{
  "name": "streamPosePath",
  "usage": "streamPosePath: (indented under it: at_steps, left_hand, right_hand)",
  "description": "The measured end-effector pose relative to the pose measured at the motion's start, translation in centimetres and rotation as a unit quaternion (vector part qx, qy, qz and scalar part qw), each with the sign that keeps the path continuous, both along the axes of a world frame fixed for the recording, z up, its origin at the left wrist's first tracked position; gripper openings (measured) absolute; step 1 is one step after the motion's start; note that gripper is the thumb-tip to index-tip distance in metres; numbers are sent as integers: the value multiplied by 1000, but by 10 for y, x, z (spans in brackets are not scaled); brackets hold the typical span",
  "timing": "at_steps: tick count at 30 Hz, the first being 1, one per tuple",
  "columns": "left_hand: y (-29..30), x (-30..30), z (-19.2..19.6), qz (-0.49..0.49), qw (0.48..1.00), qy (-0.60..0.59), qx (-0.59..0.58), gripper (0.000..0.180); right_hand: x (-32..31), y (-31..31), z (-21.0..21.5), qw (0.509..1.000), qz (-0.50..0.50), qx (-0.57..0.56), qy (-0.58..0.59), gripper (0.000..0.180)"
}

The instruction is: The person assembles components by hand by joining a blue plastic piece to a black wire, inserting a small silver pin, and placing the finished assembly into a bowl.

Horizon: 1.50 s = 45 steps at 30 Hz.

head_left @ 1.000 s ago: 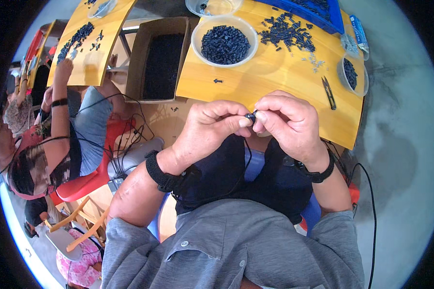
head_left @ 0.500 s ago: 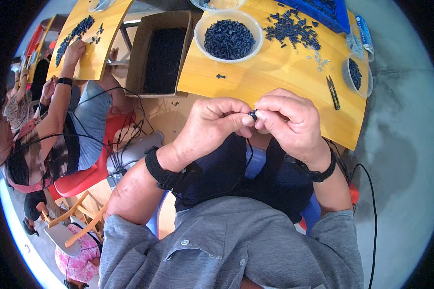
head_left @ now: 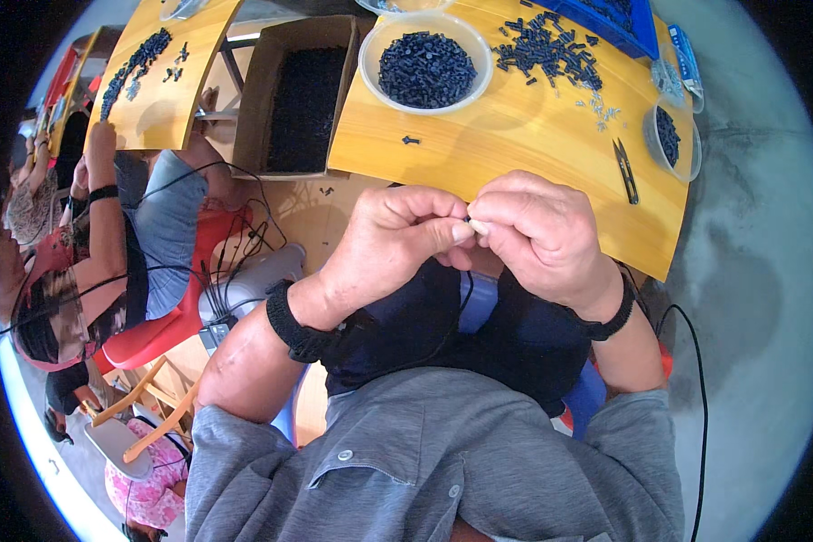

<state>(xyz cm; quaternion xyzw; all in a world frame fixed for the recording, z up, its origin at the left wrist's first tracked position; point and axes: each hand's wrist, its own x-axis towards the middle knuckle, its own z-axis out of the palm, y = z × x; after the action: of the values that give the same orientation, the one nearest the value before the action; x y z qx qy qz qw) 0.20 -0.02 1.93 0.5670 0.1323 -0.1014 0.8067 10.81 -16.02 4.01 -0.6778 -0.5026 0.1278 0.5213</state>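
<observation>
Both my hands meet over my lap, just off the near edge of the yellow table. My left hand pinches a small black part between thumb and forefinger. From the other side, my right hand has its thumb and fingertips closed at the same part. Most of the part is hidden by the fingers, so its exact shape cannot be made out. Beyond my hands a single small black fitting lies on the tabletop. Farther back stands a round clear tub full of similar black pieces.
Loose black pieces lie by a blue bin, with small clear bits nearer. Thread snips rest right, beside a small tub. A cardboard box holds dark pieces. A co-worker sits left; cables hang nearby.
My fingertips have closed farther over the black part, so less of it shows. The co-worker's hand has drawn back from the pile on the other table.
</observation>
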Motion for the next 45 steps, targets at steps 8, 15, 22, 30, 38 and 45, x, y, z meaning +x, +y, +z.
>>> streamPosePath:
  at_steps: [8,15,22,30,38,45]
  left_hand:
    - [1,1,-2,-11,1000,18,-16,12]
    - [0,1,-1,-28,999,12,-27,12]
    - [3,2,-1,-20,999,3,-31,10]
    - [7,1,-19,-10,993,-113,20,13]
    - [5,3,-12,-16,990,-128,48,14]
    - [3,3,-9,-32,992,-118,24,15]
  right_hand:
    - [-2,-3,-6,1000,-9,0,8,12]
    - [-6,-7,-11,999,-36,6,36,12]
    - [-10,-13,-10,955,-52,39,288,9]
    - [-9,-15,-19,816,-9,-58,575,37]
    - [-12,-11,-27,699,58,-22,713,46]
    - [-16,-10,-36,613,150,-8,776,45]
